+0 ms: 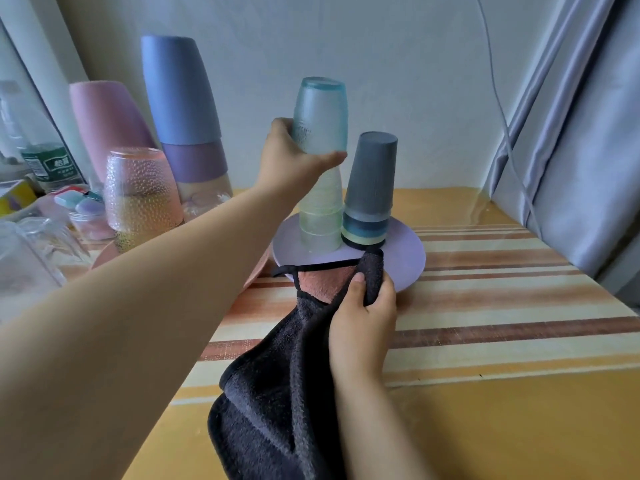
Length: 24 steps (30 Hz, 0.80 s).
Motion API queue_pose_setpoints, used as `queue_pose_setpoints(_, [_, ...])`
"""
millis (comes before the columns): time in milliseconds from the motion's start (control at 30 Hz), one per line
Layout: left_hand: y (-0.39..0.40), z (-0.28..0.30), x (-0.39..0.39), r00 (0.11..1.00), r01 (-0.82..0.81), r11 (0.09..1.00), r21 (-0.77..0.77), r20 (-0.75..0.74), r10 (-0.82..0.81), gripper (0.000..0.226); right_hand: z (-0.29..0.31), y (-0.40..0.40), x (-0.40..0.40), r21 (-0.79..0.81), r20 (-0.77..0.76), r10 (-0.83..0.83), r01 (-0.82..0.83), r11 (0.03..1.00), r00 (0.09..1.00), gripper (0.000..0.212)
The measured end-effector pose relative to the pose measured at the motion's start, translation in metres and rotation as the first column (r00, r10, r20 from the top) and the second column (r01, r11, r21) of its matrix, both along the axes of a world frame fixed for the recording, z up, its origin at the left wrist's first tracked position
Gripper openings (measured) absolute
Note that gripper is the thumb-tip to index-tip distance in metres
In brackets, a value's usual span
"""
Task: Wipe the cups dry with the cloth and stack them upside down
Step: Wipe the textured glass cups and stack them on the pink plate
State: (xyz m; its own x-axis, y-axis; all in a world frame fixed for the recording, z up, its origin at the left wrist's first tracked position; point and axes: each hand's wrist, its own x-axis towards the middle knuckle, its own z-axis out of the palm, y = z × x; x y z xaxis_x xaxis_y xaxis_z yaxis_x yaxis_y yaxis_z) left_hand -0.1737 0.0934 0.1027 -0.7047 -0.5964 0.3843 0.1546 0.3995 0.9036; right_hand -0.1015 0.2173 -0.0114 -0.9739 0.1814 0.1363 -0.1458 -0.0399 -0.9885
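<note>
Upside down, frosted teal cup (pixel 320 116), stacked

The dark cloth (pixel 277 403) runs off the bottom edge. The left forearm hides part of the pink plate (pixel 256 271). Bottle label (pixel 57 166) text is unreadable.

Head view — forward, downward, close over table (pixel 485 341)

Top cup (pixel 320 116): pale teal frosted glass, over pale green clear cups (pixel 320 216). Beside it, grey cup (pixel 371 171) over blue, yellow, black rims. Plate (pixel 405 258): lilac. Cloth (pixel 277 393): dark charcoal, salmon-pink reverse. Tablecloth (pixel 485 306): mustard with cream and rust stripes. Left: dimpled pink glass (pixel 140 192), blue cup (pixel 178 88) over purple.
</note>
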Motion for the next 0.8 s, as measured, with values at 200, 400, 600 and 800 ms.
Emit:
queue_pose_setpoints(200, [0.008,-0.032,0.099,0.995,0.088,0.995,0.038,0.045,-0.09,0.065,0.005,-0.001,0.003,-0.033,0.01,0.019,-0.019,0.999,1.0,0.032])
queue_pose_setpoints(400, [0.01,-0.079,0.198,0.983,0.043,0.975,0.218,0.163,-0.079,0.063,0.02,-0.001,0.015,-0.099,0.033,0.163,-0.159,0.982,0.986,0.029])
queue_pose_setpoints(600, [0.002,-0.093,0.224,0.986,0.081,0.904,0.42,0.1,-0.135,0.075,0.025,-0.007,0.032,-0.011,-0.008,0.441,-0.441,0.897,0.897,0.019])
queue_pose_setpoints(800, [-0.007,-0.097,0.226,0.984,0.063,0.863,0.501,0.115,-0.138,0.073,0.016,-0.014,0.037,0.126,0.19,0.609,-0.634,0.763,0.77,0.043])
